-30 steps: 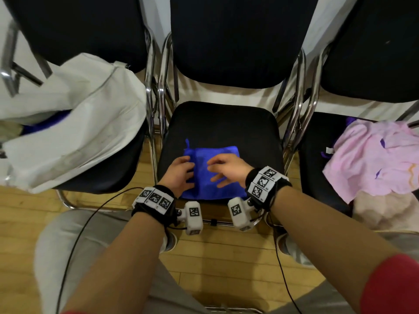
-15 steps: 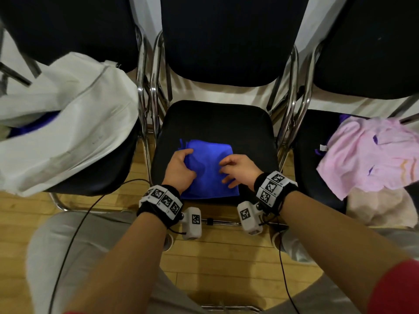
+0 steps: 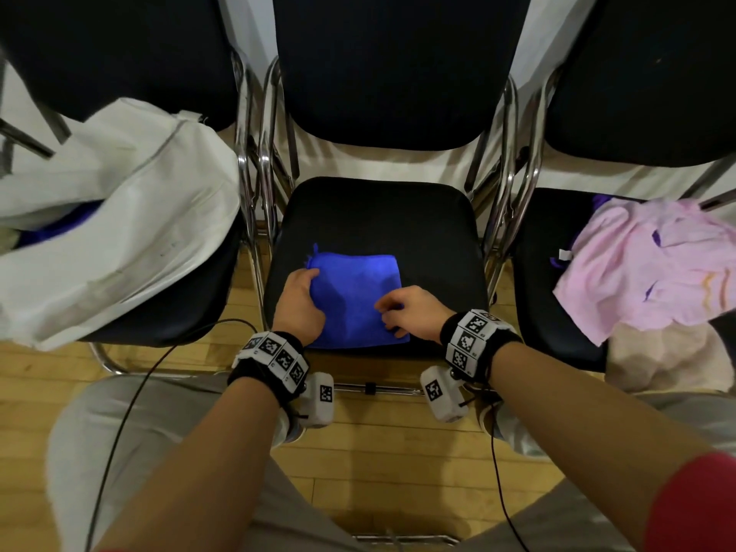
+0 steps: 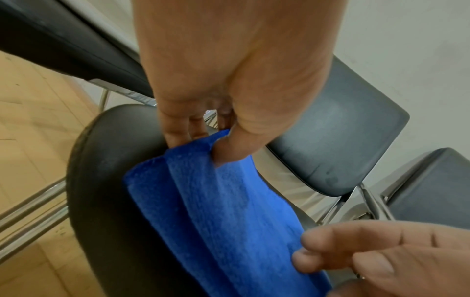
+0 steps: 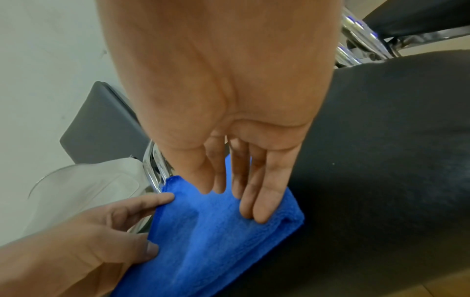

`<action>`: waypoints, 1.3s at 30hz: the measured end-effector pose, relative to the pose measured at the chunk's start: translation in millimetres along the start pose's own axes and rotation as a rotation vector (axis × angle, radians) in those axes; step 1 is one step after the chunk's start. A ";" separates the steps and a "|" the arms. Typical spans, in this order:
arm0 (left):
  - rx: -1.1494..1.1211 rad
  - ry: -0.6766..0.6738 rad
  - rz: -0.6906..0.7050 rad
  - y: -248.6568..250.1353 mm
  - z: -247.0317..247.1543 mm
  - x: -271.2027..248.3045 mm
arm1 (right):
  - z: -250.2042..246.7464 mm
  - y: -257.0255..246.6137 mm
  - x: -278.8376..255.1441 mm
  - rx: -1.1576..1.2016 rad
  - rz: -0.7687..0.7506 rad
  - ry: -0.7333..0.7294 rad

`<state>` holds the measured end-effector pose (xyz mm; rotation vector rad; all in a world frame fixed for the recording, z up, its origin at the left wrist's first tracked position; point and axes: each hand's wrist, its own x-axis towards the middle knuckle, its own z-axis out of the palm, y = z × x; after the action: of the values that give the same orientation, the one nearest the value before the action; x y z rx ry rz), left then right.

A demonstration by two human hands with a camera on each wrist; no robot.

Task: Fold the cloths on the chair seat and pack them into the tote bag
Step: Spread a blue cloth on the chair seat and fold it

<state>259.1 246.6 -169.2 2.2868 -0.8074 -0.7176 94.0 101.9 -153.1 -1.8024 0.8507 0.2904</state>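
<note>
At the centre of the head view we see the folded blue cloth lying on the middle chair seat. Our left hand pinches its left edge (thumb over, fingers under), while our right hand rests straight fingers on it. The tote bag slumps at upper left.

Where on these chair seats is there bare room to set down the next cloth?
Bare: the middle seat behind the blue cloth, up to the backrest. Crowded: its front, under both hands; the left seat beneath the tote bag; the right seat under the pink cloth.
</note>
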 end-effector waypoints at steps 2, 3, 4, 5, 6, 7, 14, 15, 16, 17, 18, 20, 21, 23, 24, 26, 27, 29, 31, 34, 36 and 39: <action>-0.001 0.010 0.009 0.7 -0.3 -0.1 | 0.8 0.9 -1.8 -0.009 -0.029 0.010; 0.000 0.015 0.014 0.6 -0.9 0.3 | 1.0 0.5 -3.2 -0.014 -0.041 0.013; 0.011 0.017 0.016 0.3 -1.2 0.5 | 1.3 0.3 -4.3 -0.024 -0.050 0.013; 0.030 0.015 0.012 -0.5 -1.2 0.8 | 1.8 1.0 -4.8 -0.042 -0.055 0.009; 0.057 0.007 0.000 -1.8 -1.0 1.3 | 2.3 2.1 -4.9 -0.068 -0.058 0.004; 0.083 -0.002 -0.017 -3.2 -0.6 1.4 | 3.0 3.3 -5.2 -0.105 -0.064 -0.003; 0.230 0.180 0.023 -6.1 2.9 -2.6 | 4.4 2.4 -7.8 -0.368 -0.212 0.047; 0.254 0.149 0.078 -3.9 3.7 -2.8 | 5.8 2.6 -7.1 -0.442 -0.238 0.055; 0.280 0.087 0.145 -1.9 5.3 -3.5 | 7.9 3.4 -7.0 -0.536 -0.258 0.044; 0.309 0.014 0.208 -0.3 7.6 -4.9 | 10.9 4.7 -7.2 -0.643 -0.279 0.023; 0.348 -0.058 0.247 0.6 10.0 -7.1 | 14.3 6.6 -7.6 -0.747 -0.303 0.004; 0.449 -0.152 0.251 0.4 14.2 -12.0 | 20.5 10.4 -8.6 -0.899 -0.340 -0.004; 0.486 -0.166 0.242 -0.9 15.9 -13.8 | 22.8 11.4 -9.1 -0.952 -0.356 0.005; 0.513 -0.166 0.239 -2.3 17.2 -16.1 | 26.5 12.5 -8.9 -1.024 -0.389 0.028; 0.520 -0.173 0.242 -1.9 17.0 -17.3 | 27.9 12.9 -8.0 -1.040 -0.398 0.037; 0.539 -0.189 0.244 -0.4 17.0 -18.5 | 30.2 12.6 -6.1 -1.049 -0.398 0.048; 0.551 -0.190 0.244 0.4 17.3 -18.9 | 31.1 11.6 -5.4 -1.050 -0.391 0.053; 0.576 -0.187 0.238 2.3 19.3 -20.0 | 31.3 8.9 -3.9 -1.031 -0.386 0.077; 0.610 -0.180 0.230 4.3 22.0 -20.7 | 27.9 7.1 -3.4 -0.917 -0.372 0.116; 0.666 -0.154 0.216 7.9 26.5 -20.8 | 17.7 5.3 -5.2 -0.625 -0.289 0.146; 0.694 -0.121 0.230 10.5 29.7 -20.6 | 8.7 3.7 -7.8 -0.448 -0.224 0.132; 0.666 -0.094 0.259 15.3 33.5 -20.3 | -2.4 2.6 -12.1 -0.371 -0.190 0.126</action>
<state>218.3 239.0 -175.4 2.6472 -1.5375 -0.4817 83.1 104.3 -147.2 -2.2514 0.7393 0.2239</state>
